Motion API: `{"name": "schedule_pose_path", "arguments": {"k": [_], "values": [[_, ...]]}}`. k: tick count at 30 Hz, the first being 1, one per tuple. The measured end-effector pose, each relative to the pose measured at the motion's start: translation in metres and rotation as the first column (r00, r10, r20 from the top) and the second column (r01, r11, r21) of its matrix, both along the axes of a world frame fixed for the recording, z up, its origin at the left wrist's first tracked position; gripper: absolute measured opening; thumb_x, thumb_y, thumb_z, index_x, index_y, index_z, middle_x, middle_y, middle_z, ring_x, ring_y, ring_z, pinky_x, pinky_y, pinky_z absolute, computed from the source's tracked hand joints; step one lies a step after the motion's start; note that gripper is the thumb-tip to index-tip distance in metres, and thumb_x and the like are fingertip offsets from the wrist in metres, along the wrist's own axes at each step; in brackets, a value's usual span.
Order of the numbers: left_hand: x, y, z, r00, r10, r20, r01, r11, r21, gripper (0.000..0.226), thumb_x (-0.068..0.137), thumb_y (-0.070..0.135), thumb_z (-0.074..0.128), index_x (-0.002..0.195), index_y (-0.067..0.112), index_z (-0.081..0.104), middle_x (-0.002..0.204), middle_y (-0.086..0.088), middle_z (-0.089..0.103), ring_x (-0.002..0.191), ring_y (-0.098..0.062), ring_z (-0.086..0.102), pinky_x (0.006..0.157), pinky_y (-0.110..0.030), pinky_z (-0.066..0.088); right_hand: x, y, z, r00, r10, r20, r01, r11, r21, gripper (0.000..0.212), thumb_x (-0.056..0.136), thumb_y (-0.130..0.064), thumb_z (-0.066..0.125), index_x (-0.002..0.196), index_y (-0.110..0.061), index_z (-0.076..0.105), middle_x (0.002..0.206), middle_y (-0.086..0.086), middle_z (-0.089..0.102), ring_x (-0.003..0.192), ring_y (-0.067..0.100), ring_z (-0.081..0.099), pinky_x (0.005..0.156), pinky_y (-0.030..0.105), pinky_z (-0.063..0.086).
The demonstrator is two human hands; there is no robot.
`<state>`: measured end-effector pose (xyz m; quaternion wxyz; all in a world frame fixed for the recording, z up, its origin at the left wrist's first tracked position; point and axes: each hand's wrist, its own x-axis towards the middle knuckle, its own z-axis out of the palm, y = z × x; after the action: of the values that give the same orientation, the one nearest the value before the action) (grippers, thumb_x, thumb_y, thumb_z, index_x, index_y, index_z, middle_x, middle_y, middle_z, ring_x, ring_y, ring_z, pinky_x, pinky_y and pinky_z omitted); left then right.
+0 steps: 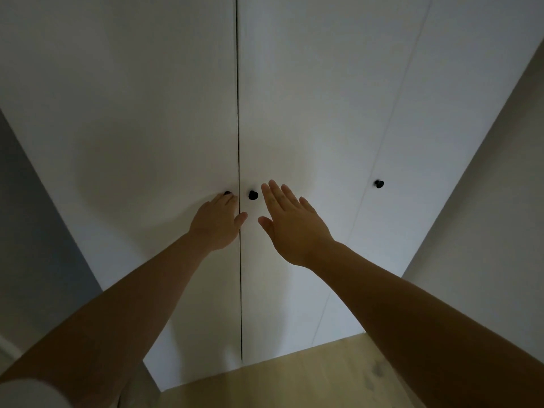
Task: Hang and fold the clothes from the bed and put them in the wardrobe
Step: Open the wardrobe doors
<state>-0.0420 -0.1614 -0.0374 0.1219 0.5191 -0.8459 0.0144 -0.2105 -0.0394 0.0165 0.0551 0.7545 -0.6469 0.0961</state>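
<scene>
A tall white wardrobe point(147, 113) fills the view, its doors closed. My left hand point(216, 223) reaches up to the left door, fingers curled at its small black knob point(227, 193), which is mostly hidden behind them. My right hand point(290, 222) is held flat with fingers spread, just right of the middle door's black knob point(253, 195), not touching it. No clothes or bed are in view.
A third door at the right carries another black knob point(379, 184). Light wooden floor point(309, 381) lies below the wardrobe. A grey wall point(35, 231) is on the left and a pale wall point(500, 187) on the right.
</scene>
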Motion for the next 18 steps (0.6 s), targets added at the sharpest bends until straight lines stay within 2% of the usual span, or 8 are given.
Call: {"name": "schedule_pose_path", "arguments": {"k": [4, 7, 11, 18], "values": [[-0.008, -0.008, 0.003, 0.999, 0.011, -0.03, -0.012, 0.999, -0.044, 0.06, 0.106, 0.045, 0.035, 0.155, 0.01, 0.031, 0.161, -0.008, 0.031, 0.15, -0.024, 0.025, 0.122, -0.041, 0.025, -0.003, -0.005, -0.003, 1.0, 0.019, 0.012, -0.02, 1.0, 0.008, 0.063, 0.108, -0.046, 0.018, 0.16, -0.019, -0.007, 0.168, 0.0, -0.011, 0.154, 0.021, -0.009, 0.126, 0.043, 0.006], [-0.012, -0.016, 0.005, 0.998, 0.026, -0.056, -0.026, 1.0, -0.008, 0.058, 0.105, 0.042, 0.038, 0.153, 0.009, 0.035, 0.158, -0.011, 0.036, 0.148, -0.027, 0.029, 0.12, -0.042, 0.028, -0.004, -0.003, -0.008, 1.0, 0.03, 0.009, -0.03, 0.999, 0.029, 0.063, 0.109, -0.045, 0.018, 0.16, -0.019, -0.007, 0.168, 0.0, -0.011, 0.154, 0.021, -0.009, 0.126, 0.044, 0.007], [-0.015, -0.019, 0.012, 0.985, 0.058, -0.161, -0.055, 0.998, 0.024, 0.048, 0.104, 0.032, 0.043, 0.144, 0.007, 0.046, 0.145, -0.012, 0.049, 0.136, -0.029, 0.042, 0.113, -0.042, 0.037, -0.007, -0.002, -0.013, 0.999, 0.029, 0.016, -0.03, 0.999, 0.042, 0.063, 0.109, -0.045, 0.018, 0.16, -0.019, -0.007, 0.168, 0.001, -0.011, 0.154, 0.021, -0.009, 0.126, 0.044, 0.007], [-0.004, -0.002, 0.016, 0.953, 0.056, -0.298, -0.049, 0.998, 0.032, 0.042, 0.095, 0.014, 0.051, 0.136, 0.012, 0.056, 0.133, -0.005, 0.057, 0.12, -0.024, 0.055, 0.106, -0.037, 0.043, -0.01, 0.01, -0.016, 0.999, 0.033, 0.028, -0.035, 0.996, 0.076, 0.063, 0.109, -0.046, 0.017, 0.16, -0.018, -0.007, 0.168, 0.0, -0.01, 0.154, 0.018, -0.011, 0.126, 0.042, 0.005]]}}
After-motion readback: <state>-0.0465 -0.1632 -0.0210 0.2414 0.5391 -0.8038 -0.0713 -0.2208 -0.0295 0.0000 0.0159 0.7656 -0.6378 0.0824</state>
